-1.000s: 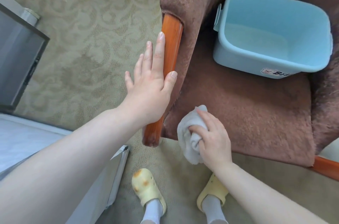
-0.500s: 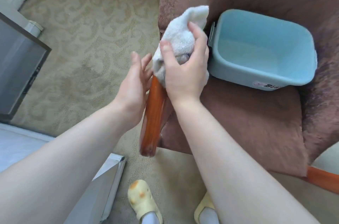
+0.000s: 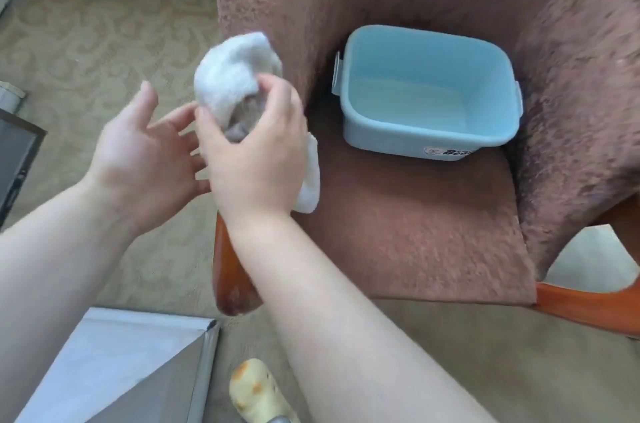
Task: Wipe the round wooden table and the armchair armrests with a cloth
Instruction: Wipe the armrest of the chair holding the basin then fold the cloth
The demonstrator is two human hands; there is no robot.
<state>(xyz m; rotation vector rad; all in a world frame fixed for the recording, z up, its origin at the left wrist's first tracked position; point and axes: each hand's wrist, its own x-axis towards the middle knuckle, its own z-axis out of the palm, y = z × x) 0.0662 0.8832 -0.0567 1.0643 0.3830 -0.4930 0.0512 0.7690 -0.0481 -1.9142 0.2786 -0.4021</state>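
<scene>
Our right hand is squeezed shut around the white cloth. The cloth is bunched up. Part of it puffs out above our fingers and part hangs down below our palm. Our left hand is open, with the fingers spread, just beside the right one. It holds nothing.

A second ago the cloth was low, down by the front of the seat, and our left hand lay flat on the wooden armrest. Now the cloth is up over the far part of that armrest, and our left hand has come off the wood. We think this means the wiping of this armrest is just starting, from the back end toward us.

Only the near end of the armrest shows, under our right arm. The blue tub sits on the brown chair seat, close to the cloth. The other armrest shows at the right. We cannot see the round table here.
</scene>
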